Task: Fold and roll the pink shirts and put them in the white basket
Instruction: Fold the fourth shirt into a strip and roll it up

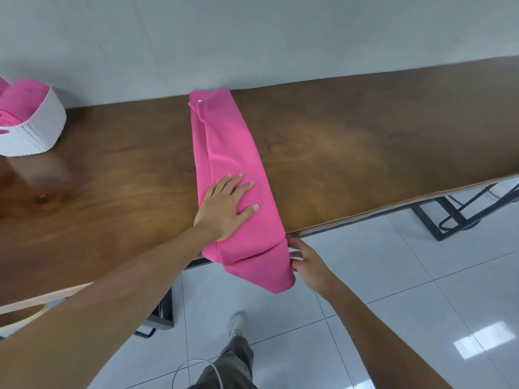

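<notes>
One pink shirt point(233, 153) (label unreadable)

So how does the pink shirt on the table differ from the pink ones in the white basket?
The shirt on the table lies flat as a long folded strip, its near end hanging over the table edge; the shirts in the basket are rolled into compact bundles. The left hand presses the table shirt and the right hand touches its hanging end; the basket shirts are untouched. Both are the same bright pink.
</notes>
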Tool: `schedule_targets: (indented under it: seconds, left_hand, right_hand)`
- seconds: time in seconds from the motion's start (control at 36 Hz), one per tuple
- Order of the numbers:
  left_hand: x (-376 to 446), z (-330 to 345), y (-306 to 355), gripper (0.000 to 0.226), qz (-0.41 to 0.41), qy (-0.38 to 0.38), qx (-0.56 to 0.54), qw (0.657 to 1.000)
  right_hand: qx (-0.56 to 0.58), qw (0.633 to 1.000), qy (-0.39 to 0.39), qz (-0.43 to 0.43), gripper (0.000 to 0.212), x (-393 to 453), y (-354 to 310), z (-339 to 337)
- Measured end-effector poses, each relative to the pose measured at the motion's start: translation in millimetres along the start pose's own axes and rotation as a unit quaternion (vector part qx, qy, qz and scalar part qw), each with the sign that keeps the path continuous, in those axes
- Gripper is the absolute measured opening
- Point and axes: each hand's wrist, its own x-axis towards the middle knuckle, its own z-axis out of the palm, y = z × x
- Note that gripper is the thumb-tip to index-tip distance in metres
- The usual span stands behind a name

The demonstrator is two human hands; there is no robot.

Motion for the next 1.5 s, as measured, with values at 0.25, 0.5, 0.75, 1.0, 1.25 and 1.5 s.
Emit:
schedule_targets:
  seconds: [0.25, 0.5, 0.75, 1.0, 1.25, 1.5]
  left_hand:
    - [0.3, -0.7, 0.3, 0.068, -0.005, 0.000, 0.002, 1.000]
    - [0.6, -0.7, -0.9, 0.067, -0.010, -0.004, -0.003, 1.000]
    - [-0.6, -4.3, 3.7, 0.067, -0.012, -0.004, -0.006, 1.000]
    - [-2.0, -4.2, 5.1, 0.067, -0.011, -0.009, -0.008, 1.000]
    - [-1.8, 2.7, -1.4, 0.075, 0.008, -0.008, 0.009, 1.000]
    - [-11.9, 4.9, 5.5, 0.074, 0.012, 0.000, 0.002, 1.000]
  right_hand:
    - [0.008, 0.998, -0.055, -0.008, 0.028, -1.7, 9.9, -7.7]
    - [-0.069, 0.995, 0.069, -0.015, 0.012, -14.8, 31.2, 4.4]
    - [-0.066, 0.994, 0.080, 0.044, 0.017, -50.9, 78.8, 31.2]
    - [-0.111, 0.991, 0.072, 0.026, 0.005, -56.0, 66.0, 23.1]
    - [-0.158, 0.982, 0.089, -0.048, 0.015, -56.2, 14.7, -4.4]
    - [-0.219, 0.958, 0.126, -0.139, 0.021, -35.4, -52.7, -24.4]
